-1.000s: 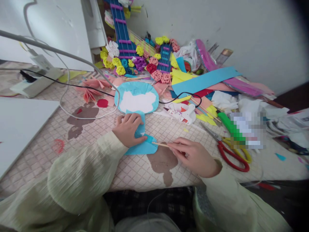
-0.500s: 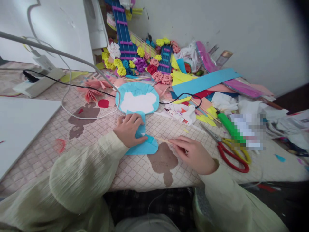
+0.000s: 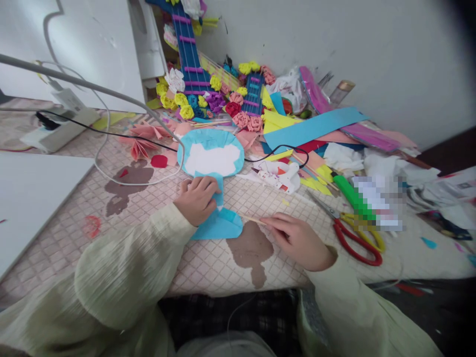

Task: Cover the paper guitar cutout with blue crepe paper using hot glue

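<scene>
My left hand [image 3: 196,199] lies curled over a folded piece of light blue crepe paper [image 3: 219,225], pressing it to the table. My right hand [image 3: 297,239] pinches the end of a thin wooden stick [image 3: 253,219], whose tip points at the right edge of that paper. Just behind the paper lies a round disc [image 3: 211,158], white in the middle with a blue crepe border.
Red and yellow scissors [image 3: 353,235] lie right of my right hand, beside a green-handled tool [image 3: 351,196]. A glue gun [image 3: 277,174] with a black cord sits behind. Paper flowers [image 3: 208,96], coloured paper strips and scraps are heaped by the wall. A power strip [image 3: 55,130] and cables sit left.
My left hand has drawn its fingers back off the blue paper's right part, baring more of it. The stick and my right hand have shifted slightly right.
</scene>
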{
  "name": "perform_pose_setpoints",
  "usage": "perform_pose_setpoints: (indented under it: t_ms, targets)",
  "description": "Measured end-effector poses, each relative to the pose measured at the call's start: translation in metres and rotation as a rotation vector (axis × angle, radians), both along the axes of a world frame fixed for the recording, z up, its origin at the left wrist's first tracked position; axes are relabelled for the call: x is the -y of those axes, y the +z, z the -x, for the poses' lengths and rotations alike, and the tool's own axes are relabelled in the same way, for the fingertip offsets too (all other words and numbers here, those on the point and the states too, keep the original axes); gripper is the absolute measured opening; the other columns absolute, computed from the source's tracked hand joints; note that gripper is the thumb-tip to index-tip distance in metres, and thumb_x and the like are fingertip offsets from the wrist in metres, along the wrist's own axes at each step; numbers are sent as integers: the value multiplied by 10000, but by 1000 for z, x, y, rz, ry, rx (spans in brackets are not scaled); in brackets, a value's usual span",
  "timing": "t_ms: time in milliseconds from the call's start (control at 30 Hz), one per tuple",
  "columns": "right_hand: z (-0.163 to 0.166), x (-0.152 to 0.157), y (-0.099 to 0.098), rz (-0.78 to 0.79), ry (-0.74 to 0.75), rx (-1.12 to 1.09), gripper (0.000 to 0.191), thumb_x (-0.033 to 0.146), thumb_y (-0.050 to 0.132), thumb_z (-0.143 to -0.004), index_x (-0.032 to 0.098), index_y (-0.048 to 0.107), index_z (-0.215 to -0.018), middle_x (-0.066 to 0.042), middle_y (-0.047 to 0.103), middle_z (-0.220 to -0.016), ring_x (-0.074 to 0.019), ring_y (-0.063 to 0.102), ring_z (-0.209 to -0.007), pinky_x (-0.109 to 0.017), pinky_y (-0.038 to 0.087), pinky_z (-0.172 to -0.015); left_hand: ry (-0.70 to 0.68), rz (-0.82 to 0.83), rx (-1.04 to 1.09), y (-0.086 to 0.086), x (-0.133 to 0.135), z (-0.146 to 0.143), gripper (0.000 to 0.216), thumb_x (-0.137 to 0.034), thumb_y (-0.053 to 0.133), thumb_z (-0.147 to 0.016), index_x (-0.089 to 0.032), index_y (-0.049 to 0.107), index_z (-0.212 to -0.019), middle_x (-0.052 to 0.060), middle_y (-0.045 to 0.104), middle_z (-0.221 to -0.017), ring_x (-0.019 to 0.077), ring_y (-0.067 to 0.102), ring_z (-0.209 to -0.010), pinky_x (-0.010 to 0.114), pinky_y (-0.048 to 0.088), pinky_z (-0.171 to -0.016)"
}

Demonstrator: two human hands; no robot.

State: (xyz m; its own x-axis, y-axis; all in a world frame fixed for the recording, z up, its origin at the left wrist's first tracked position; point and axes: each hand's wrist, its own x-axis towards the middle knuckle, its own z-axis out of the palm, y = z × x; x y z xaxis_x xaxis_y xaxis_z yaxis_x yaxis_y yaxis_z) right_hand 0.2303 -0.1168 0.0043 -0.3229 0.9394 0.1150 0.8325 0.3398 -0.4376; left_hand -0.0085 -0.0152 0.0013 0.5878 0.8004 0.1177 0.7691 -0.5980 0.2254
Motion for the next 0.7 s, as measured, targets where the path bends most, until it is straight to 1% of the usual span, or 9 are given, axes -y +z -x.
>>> perform_pose_setpoints:
  t_ms: [67, 133, 200, 267, 333, 433, 567, 700]
  targets:
    - [-5, 1, 0, -15, -26, -12, 307, 151, 394, -838, 195, 594, -1066, -53, 638, -958, -153, 596, -846, -298, 493, -738, 3, -1, 9, 0, -1, 0, 235, -159, 346, -776, -209, 498, -948, 49, 520, -1110, 222, 449, -1027, 439, 277, -845]
    - [-12, 4, 0, -39, -72, -16, 299, 164, 386, -841, 186, 599, -1051, -61, 644, -966, -161, 602, -864, -313, 499, -751, 5, 12, 20, 1, -1, 0, 211, -194, 349, -795, -213, 499, -942, 43, 525, -1099, 223, 449, -1023, 438, 280, -843]
    - [-19, 8, 1, -60, -116, -21, 292, 185, 380, -849, 186, 605, -1034, -60, 659, -942, -161, 615, -841, -315, 509, -735, 7, 33, 34, 3, -1, 0, 192, -297, 376, -815, -217, 502, -938, 44, 525, -1097, 232, 445, -1023, 440, 281, -846]
    - [-25, 14, 2, -71, -139, -32, 283, 199, 382, -852, 185, 609, -1019, -58, 669, -923, -158, 623, -822, -307, 515, -720, 1, 50, 38, 4, -1, 0, 266, -423, 431, -790, -219, 501, -945, 54, 517, -1111, 247, 438, -1026, 446, 282, -848]
    - [-29, 19, 3, -71, -146, -43, 272, 210, 389, -852, 179, 610, -1008, -58, 673, -903, -155, 626, -799, -295, 517, -702, -4, 61, 24, 5, -1, 1, 359, -493, 494, -730, -216, 497, -958, 65, 504, -1133, 262, 430, -1036, 452, 285, -846]
    - [-33, 27, 2, -58, -158, -63, 265, 222, 393, -856, 172, 605, -1007, -59, 671, -876, -151, 623, -781, -287, 514, -697, -17, 70, -13, 6, -1, 2, 414, -484, 550, -676, -209, 489, -979, 74, 484, -1162, 277, 414, -1062, 458, 291, -848]
    - [-40, 33, 0, -47, -207, -87, 269, 227, 388, -855, 174, 600, -1012, -51, 672, -835, -148, 625, -748, -284, 516, -682, -38, 72, -21, 5, -2, 3, 410, -457, 546, -677, -207, 484, -996, 71, 476, -1167, 277, 415, -1070, 464, 294, -856]
    - [-42, 38, 2, -40, -258, -119, 269, 244, 378, -857, 179, 611, -974, -30, 663, -727, -141, 618, -656, -267, 513, -605, -68, 55, -6, 4, -4, 6, 412, -460, 533, -683, -206, 492, -1006, 75, 478, -1161, 276, 414, -1068, 462, 295, -866]
